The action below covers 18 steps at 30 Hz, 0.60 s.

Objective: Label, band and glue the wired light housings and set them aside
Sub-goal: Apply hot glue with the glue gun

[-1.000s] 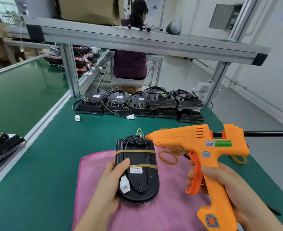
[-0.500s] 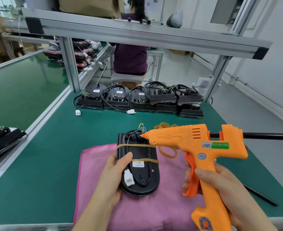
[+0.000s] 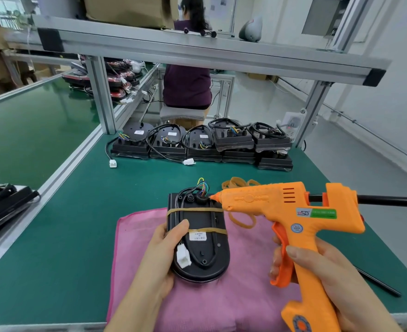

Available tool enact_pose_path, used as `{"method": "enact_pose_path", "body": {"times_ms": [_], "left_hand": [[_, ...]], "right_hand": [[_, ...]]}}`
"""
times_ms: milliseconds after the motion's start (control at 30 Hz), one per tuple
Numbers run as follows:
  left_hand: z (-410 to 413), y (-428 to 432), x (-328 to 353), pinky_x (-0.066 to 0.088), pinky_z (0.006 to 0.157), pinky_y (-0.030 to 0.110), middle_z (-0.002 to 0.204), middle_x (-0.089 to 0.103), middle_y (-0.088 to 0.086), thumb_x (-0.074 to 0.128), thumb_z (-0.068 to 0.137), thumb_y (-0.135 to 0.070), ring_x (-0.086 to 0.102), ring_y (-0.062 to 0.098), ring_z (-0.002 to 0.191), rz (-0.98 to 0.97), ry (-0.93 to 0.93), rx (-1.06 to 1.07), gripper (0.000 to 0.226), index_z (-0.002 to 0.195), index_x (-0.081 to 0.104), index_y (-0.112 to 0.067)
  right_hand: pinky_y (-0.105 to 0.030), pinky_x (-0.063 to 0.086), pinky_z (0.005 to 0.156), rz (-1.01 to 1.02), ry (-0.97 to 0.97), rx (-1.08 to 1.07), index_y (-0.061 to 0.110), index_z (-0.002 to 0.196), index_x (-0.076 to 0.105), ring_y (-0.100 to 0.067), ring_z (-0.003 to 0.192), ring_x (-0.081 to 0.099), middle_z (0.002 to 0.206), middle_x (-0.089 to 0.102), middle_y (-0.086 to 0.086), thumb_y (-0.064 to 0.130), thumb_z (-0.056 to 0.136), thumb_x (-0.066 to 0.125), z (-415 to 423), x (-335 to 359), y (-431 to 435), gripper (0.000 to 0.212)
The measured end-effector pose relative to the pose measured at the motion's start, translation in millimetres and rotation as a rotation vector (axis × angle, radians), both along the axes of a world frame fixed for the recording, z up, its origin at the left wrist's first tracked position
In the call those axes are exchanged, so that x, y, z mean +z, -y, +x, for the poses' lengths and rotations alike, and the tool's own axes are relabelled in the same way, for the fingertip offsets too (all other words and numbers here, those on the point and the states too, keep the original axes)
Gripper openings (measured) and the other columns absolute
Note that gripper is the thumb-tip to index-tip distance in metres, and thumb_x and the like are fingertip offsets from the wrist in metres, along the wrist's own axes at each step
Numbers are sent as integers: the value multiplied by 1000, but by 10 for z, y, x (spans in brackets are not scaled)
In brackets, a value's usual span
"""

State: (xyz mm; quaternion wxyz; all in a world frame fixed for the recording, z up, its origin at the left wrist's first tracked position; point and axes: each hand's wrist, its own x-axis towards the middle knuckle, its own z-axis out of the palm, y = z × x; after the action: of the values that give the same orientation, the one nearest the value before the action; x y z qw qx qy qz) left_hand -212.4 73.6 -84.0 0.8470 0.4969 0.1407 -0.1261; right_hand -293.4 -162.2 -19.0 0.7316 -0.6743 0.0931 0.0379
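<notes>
A black wired light housing point(image 3: 203, 250) lies back-up on a pink cloth point(image 3: 233, 298). Two rubber bands cross it and a white label sits below the lower band. A white connector rests on its left side. My left hand point(image 3: 163, 255) grips the housing's left edge, thumb on top. My right hand point(image 3: 322, 279) holds an orange glue gun point(image 3: 286, 212), fingers on the trigger. The nozzle tip touches the black grommet where coloured wires leave the housing's top end.
A row of stacked black housings point(image 3: 202, 143) with coiled cables stands at the far edge of the green table point(image 3: 66, 236). Loose rubber bands point(image 3: 236, 183) lie behind the gun. A black glue stick point(image 3: 377, 282) lies at right. A person sits beyond the frame post.
The glue gun has moved left and down, so its nozzle went from above the housing's top right to the wire grommet. My left hand has kept its hold.
</notes>
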Motion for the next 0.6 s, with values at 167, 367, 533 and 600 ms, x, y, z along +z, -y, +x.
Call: {"method": "enact_pose_path", "body": {"times_ms": [167,367,533,600], "left_hand": [[-12,-4,6,56,73,37,101,74,13,67,84,-19,73,25,85,-5,10,-23,39,120,57,-6],[-17,-10,1,56,72,37,100,74,13,67,85,-18,73,25,84,-2,6,-24,38,119,57,-5],[1,-11,-4,56,75,39,102,74,13,68,80,-20,73,26,86,-13,2,-16,44,120,56,-6],[8,-7,-5,56,75,38,102,74,13,69,79,-21,73,25,86,-12,4,-13,46,120,57,-6]], "right_hand": [[-44,55,68,-10,21,-23,9,86,73,-38,73,66,83,68,-24,25,65,71,78,14,-22,28],[-42,56,67,-11,22,-10,9,86,74,-37,73,67,83,68,-23,27,61,76,138,39,-40,31],[-41,56,64,-9,-13,0,6,88,73,-40,72,67,84,67,-26,16,62,78,72,40,-20,28],[-39,57,62,14,-21,2,6,93,72,-40,72,66,85,67,-27,20,64,73,34,39,-6,33]]}}
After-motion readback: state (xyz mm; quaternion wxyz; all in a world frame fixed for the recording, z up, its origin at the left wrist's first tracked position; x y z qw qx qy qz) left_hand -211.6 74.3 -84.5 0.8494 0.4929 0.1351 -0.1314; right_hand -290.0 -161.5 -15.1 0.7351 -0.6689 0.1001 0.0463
